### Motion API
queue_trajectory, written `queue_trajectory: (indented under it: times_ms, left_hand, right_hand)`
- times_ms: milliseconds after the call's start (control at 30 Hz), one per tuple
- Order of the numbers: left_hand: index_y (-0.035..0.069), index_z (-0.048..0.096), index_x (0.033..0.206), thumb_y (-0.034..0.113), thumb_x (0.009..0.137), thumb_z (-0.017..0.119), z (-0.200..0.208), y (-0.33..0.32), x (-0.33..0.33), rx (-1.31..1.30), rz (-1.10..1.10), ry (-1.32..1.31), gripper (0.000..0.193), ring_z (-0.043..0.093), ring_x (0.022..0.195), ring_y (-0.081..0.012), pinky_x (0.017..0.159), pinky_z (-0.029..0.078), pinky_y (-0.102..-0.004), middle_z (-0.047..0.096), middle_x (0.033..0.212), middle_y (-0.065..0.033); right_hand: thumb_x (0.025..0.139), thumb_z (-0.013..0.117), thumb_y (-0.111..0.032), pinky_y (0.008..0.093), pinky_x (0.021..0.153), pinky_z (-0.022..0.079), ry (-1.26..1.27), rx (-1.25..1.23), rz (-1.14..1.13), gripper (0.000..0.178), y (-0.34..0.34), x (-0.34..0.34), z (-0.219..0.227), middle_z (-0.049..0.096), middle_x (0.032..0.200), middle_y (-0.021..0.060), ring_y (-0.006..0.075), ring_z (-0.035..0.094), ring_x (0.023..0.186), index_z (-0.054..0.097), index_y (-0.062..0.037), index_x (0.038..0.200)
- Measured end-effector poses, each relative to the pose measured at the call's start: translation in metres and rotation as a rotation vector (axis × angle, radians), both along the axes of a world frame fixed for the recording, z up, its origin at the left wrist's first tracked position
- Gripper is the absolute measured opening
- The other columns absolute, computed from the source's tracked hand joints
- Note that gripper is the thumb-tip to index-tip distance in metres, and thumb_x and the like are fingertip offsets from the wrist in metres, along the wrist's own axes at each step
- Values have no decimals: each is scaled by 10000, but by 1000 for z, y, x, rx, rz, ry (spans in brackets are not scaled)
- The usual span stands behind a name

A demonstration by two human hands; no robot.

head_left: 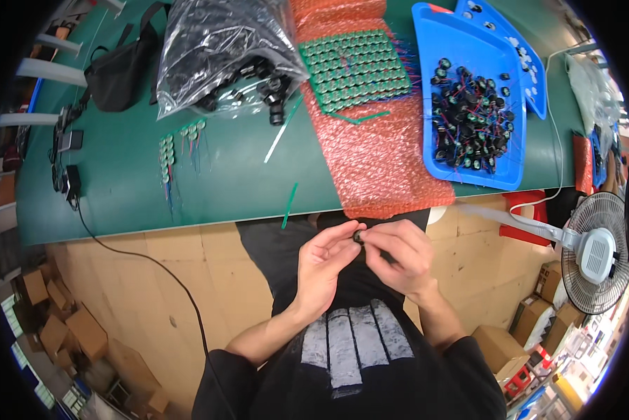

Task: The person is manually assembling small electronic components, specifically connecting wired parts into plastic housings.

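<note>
Pinching a small black round component [358, 236] between the fingertips of both hands, left hand [325, 269] and right hand [398, 255], just below the green surface [132, 189] edge, calls for steady, light pressure and square alignment.

Both the left hand [323, 269] and right hand [400, 255] pinch a small black round part [358, 236] just below the green table [132, 189] edge
</note>
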State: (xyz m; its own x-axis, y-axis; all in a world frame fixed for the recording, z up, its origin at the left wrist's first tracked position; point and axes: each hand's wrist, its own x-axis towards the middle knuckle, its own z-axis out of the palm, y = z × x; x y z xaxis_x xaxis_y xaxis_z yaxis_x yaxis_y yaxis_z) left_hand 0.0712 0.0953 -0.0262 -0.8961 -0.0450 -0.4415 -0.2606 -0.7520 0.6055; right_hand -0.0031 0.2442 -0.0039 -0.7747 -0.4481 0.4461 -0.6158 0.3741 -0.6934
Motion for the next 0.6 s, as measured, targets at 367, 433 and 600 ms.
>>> queue_trajectory:
  times_ms: [367, 433, 600]
  left_hand:
    - [-48, 670, 1165, -102, 864, 721, 8, 7, -3, -272, -8, 162, 310, 681, 1009, -137, 909, 560, -272, 690, 1182, -118]
    - [-49, 666, 1172, -91, 874, 718, 7, 6, -1, -276, -34, 151, 306, 680, 998, -128, 900, 557, -264, 695, 1160, -105]
    - [-50, 661, 1184, -54, 901, 711, -2, 5, 7, -83, -53, 45, 287, 682, 969, -112, 874, 554, -249, 709, 1108, -86]
  right_hand:
    - [709, 747, 115, 308, 699, 571, -228, -122, -13, 257, 21, 7, 4, 722, 901, 129, 225, 703, 778, 711, 14, 943]
    - [707, 752, 112, 307, 701, 571, -213, -110, 0, 256, 20, 8, 3, 719, 905, 128, 221, 701, 783, 719, 14, 941]
    - [704, 763, 106, 298, 682, 559, -354, -115, -30, 280, 19, 18, -4, 708, 924, 129, 218, 697, 796, 743, 12, 967]
